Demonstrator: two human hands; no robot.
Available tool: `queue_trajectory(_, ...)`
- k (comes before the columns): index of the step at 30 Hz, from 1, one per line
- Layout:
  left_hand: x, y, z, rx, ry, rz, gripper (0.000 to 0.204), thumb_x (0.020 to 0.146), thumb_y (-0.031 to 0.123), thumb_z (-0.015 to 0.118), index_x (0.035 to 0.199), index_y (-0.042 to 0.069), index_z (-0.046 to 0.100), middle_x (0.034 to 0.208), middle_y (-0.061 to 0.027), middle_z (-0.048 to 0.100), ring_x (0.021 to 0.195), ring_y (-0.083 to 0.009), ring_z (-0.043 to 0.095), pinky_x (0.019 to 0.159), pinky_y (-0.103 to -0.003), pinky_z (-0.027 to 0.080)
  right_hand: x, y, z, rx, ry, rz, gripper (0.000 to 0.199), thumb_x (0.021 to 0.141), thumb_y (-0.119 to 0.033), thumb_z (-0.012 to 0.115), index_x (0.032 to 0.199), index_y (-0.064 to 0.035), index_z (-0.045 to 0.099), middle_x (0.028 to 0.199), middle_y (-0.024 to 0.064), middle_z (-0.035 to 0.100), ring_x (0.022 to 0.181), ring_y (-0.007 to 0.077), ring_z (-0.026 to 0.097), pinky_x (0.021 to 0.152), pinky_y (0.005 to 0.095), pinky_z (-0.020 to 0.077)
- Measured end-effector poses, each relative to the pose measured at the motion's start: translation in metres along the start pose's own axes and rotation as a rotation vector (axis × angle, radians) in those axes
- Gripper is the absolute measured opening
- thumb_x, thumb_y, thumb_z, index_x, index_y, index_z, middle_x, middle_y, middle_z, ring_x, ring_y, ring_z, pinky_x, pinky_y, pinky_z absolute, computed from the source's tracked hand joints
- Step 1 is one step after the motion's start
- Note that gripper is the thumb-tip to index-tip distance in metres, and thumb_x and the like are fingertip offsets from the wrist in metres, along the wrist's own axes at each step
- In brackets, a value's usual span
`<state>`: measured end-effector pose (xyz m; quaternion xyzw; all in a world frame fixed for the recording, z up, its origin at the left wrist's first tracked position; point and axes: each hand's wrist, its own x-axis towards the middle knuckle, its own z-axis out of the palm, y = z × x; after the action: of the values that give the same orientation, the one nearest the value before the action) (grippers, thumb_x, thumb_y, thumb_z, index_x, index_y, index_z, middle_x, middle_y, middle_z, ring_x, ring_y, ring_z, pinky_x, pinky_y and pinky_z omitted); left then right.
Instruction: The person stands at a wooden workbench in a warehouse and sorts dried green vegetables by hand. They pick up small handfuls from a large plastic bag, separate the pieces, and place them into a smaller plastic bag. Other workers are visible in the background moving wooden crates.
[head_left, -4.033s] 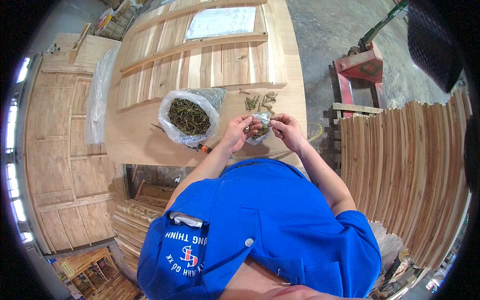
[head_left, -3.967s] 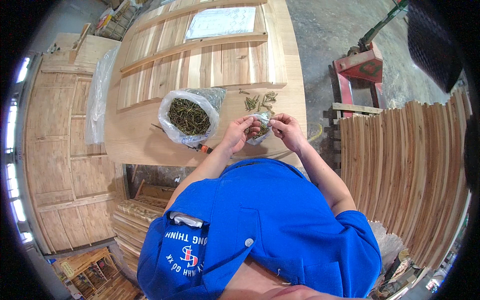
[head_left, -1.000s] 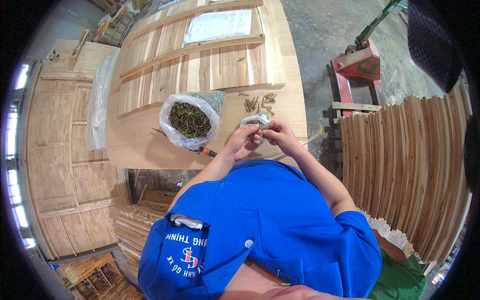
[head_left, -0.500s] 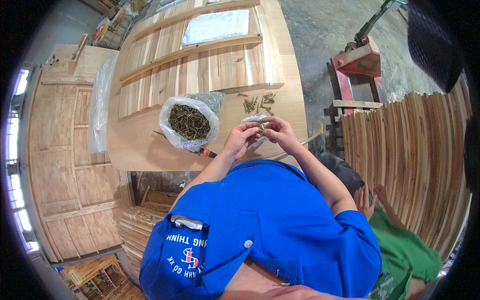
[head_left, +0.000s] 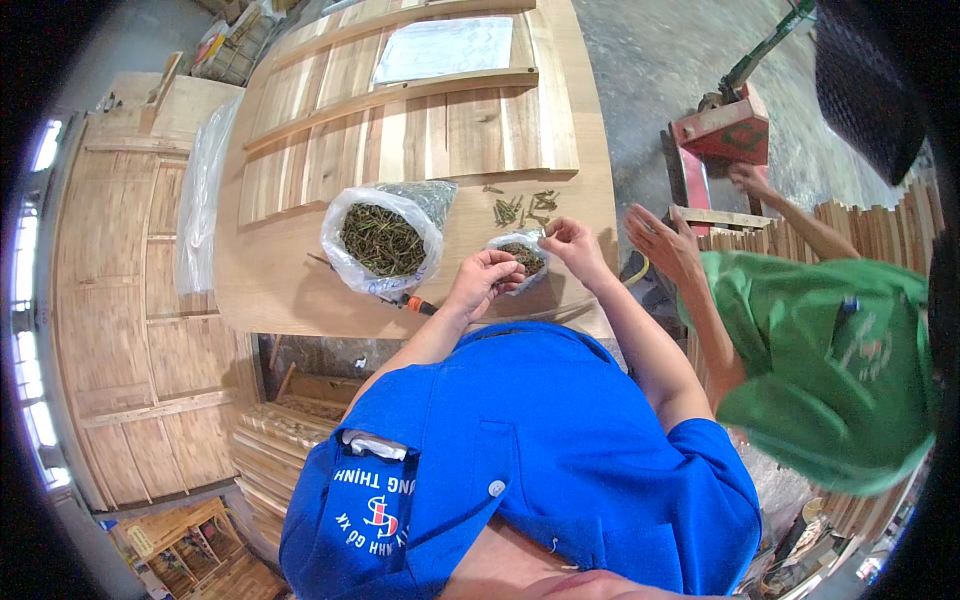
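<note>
My left hand (head_left: 487, 282) is closed in a pinch beside a small clear plastic bag (head_left: 532, 276) of screws; what its fingers hold is hidden. At the bag's far right edge, my right hand (head_left: 577, 250) pinches a small brass-coloured screw (head_left: 543, 234) between thumb and fingertips. Just beyond lie loose brass-coloured screws (head_left: 507, 211), scattered in small clusters on the tabletop. To the left stands a larger open plastic bag (head_left: 432, 238), full of the same dark yellowish screws. An orange-and-black tool handle (head_left: 418, 305) shows next to my left wrist.
A slatted wooden panel (head_left: 420, 135) with crossbars and a paper sheet (head_left: 444, 50) covers the far part of the wooden table (head_left: 285, 290). A co-worker in a green shirt (head_left: 820, 350) stands close on the right, arms reaching past stacked boards (head_left: 900, 215) and a red pallet jack (head_left: 725, 130).
My hands have come apart: the right moved away to the right and up, uncovering the small bag. The co-worker has come forward on the right, arms raised.
</note>
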<state>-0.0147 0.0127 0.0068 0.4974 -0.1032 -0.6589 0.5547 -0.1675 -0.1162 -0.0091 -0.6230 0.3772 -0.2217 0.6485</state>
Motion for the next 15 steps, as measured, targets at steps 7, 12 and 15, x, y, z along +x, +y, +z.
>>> queue_trajectory(7,0.001,-0.002,0.003,0.073,0.005,-0.034,0.014,0.084,0.008,0.059,0.095,0.002,0.055,0.086,-0.0110,0.063,0.074,-0.0169,0.063,0.065,-0.027,0.053,0.023,0.028,-0.015,-0.235,0.137,-0.048,0.028,0.074,-0.013,0.059,0.100,-0.0011,0.061,0.061,0.0084,0.056,0.059,0.0133,0.054,0.057,0.0279,0.0441)
queue_trajectory(12,0.001,-0.006,-0.001,0.028,0.011,-0.014,0.015,0.084,0.009,0.058,0.096,0.001,0.054,0.086,-0.0112,0.063,0.075,-0.0181,0.063,0.065,-0.028,0.053,0.003,0.029,-0.013,-0.146,0.134,-0.041,0.033,0.078,-0.007,0.052,0.110,0.0014,0.053,0.067,0.0037,0.057,0.055,0.0089,0.051,0.051,0.0222,0.0393)
queue_trajectory(15,0.004,-0.006,0.001,0.104,0.030,-0.025,0.016,0.084,0.010,0.059,0.096,0.000,0.054,0.085,-0.0110,0.063,0.076,-0.0189,0.063,0.066,-0.029,0.053,-0.011,0.030,-0.016,0.163,0.117,0.071,0.031,0.078,-0.003,0.049,0.109,0.0028,0.052,0.074,0.0061,0.059,0.056,0.0094,0.051,0.051,0.0216,0.0393)
